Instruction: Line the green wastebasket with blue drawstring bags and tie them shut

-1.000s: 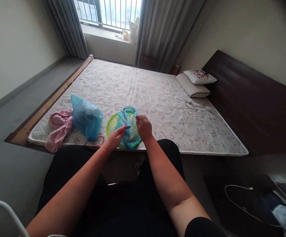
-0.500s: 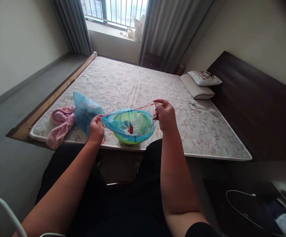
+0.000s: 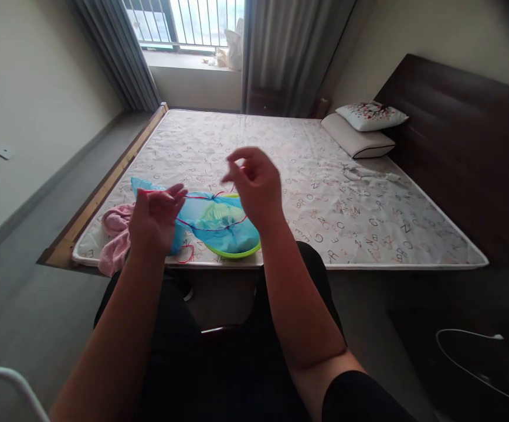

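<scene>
A light blue plastic bag (image 3: 232,239) with a red drawstring (image 3: 199,197) lines a lime green basin (image 3: 232,254) at the mattress's near edge. Inside the bag, a pale crumpled shape shows dimly. My left hand (image 3: 153,220) is beside the bag's left end, fingers stretched out; a loop of the drawstring runs across and behind it. Above the basin's right side, my right hand (image 3: 257,184) is curled into a pinch, with a bit of red cord between its fingers. Partly behind my left hand lies a second blue bag (image 3: 141,183).
A pink cloth (image 3: 116,240) drapes over the near left corner of the patterned mattress (image 3: 289,152). Pillows (image 3: 371,116) lie by the dark headboard (image 3: 452,111). A white cable (image 3: 457,360) is at the lower right, and a wooden bed rail (image 3: 149,132) runs along the left.
My right hand has moved left and up, closer to my left hand. The left fingers have gone from a pinch to stretched out. The bag's mouth has narrowed, and the view has shifted.
</scene>
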The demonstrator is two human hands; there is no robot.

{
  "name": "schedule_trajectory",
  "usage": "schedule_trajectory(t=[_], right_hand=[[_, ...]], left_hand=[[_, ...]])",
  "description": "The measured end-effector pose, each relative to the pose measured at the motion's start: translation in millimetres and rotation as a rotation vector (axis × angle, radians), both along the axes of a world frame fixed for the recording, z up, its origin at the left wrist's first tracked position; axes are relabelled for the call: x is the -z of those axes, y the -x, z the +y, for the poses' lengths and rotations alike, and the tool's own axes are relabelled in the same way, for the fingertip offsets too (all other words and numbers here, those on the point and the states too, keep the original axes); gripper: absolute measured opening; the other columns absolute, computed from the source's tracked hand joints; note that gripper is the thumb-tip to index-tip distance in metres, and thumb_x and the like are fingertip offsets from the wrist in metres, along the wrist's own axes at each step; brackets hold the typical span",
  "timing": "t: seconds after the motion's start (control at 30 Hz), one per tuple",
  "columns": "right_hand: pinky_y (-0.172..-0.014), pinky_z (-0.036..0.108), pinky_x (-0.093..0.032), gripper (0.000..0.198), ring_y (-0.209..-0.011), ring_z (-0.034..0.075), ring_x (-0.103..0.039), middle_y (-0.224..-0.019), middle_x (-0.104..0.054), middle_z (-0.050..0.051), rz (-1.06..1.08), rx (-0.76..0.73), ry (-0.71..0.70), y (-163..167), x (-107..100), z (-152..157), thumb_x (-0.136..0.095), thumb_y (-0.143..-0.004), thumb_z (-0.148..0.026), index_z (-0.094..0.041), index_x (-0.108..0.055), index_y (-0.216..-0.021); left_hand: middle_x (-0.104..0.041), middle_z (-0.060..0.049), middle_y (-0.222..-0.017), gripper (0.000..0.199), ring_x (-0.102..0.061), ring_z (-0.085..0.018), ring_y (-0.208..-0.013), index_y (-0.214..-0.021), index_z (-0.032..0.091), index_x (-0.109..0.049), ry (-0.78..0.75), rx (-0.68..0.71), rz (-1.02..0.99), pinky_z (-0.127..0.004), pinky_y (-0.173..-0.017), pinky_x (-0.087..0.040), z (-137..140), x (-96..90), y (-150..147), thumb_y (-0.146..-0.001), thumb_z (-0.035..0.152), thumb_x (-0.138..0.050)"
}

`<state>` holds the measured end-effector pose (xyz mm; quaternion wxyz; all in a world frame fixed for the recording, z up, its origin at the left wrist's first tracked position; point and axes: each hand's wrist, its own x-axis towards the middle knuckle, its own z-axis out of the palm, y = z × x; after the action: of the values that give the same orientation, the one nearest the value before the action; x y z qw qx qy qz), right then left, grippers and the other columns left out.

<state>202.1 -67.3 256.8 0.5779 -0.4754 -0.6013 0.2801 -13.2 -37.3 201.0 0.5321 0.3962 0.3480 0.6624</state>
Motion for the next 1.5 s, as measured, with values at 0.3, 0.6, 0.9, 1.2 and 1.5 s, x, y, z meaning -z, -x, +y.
schedule_trajectory(t=[0.3, 0.6, 0.9, 1.2, 1.5], right_hand=[[-0.072, 0.028, -0.035, 0.030, -0.076, 0.011, -0.047, -0.080, -0.053, -0.004, -0.347, -0.439, 0.178, -5.5, 5.8, 7.6, -0.077, -0.093, -0.041, -0.023, -0.070, -0.117], [-0.071, 0.029, -0.034, 0.007, -0.077, 0.011, -0.048, -0.077, -0.056, -0.002, -0.408, -0.297, 0.174, -27.8, 18.3, 16.9, -0.062, -0.094, -0.023, -0.020, -0.069, -0.092], [-0.049, 0.024, -0.037, 0.028, -0.055, 0.008, -0.035, -0.072, -0.042, -0.006, 0.451, -0.055, 0.252, -38.7, 27.4, 28.3, -0.066, -0.098, -0.050, -0.026, -0.058, -0.110], [-0.048, 0.024, -0.035, 0.035, -0.054, 0.009, -0.036, -0.075, -0.042, -0.005, 0.281, -0.071, 0.264, -52.4, 27.6, 27.1, -0.065, -0.097, -0.056, -0.029, -0.056, -0.117], [-0.054, 0.025, -0.042, 0.035, -0.060, 0.011, -0.042, -0.071, -0.043, -0.003, 0.213, -0.210, 0.312, -12.0, 28.9, 17.4, -0.057, -0.103, -0.060, -0.025, -0.058, -0.098]], left_hand=[[-0.054, 0.001, -0.053, 0.043, -0.051, -0.012, -0.041, -0.071, 0.018, -0.063, 0.189, 0.397, 0.233, -0.025, -0.042, -0.045, -15.2, -19.5, -47.2, -0.097, 0.053, -0.062], [-0.064, 0.001, -0.064, 0.042, -0.040, -0.007, -0.039, -0.102, 0.020, -0.062, 0.281, 0.754, 0.315, -0.022, -0.040, -0.038, -10.7, 3.9, -51.9, -0.088, 0.057, -0.075], [-0.056, 0.008, -0.057, 0.031, -0.046, -0.009, -0.044, -0.113, 0.023, -0.059, 0.077, 0.699, 0.369, -0.019, -0.045, -0.038, -13.4, 26.4, -65.8, -0.091, 0.036, -0.077], [-0.056, 0.003, -0.065, 0.022, -0.044, -0.011, -0.051, -0.111, 0.025, -0.077, -0.045, 0.276, 0.399, -0.024, -0.049, -0.035, -33.9, 45.4, -83.5, -0.091, 0.034, -0.077], [-0.052, 0.003, -0.057, 0.019, -0.041, -0.011, -0.055, -0.077, 0.019, -0.080, -0.095, 0.461, 0.697, -0.026, -0.054, -0.034, -30.8, 40.9, -93.3, -0.080, 0.037, -0.086]])
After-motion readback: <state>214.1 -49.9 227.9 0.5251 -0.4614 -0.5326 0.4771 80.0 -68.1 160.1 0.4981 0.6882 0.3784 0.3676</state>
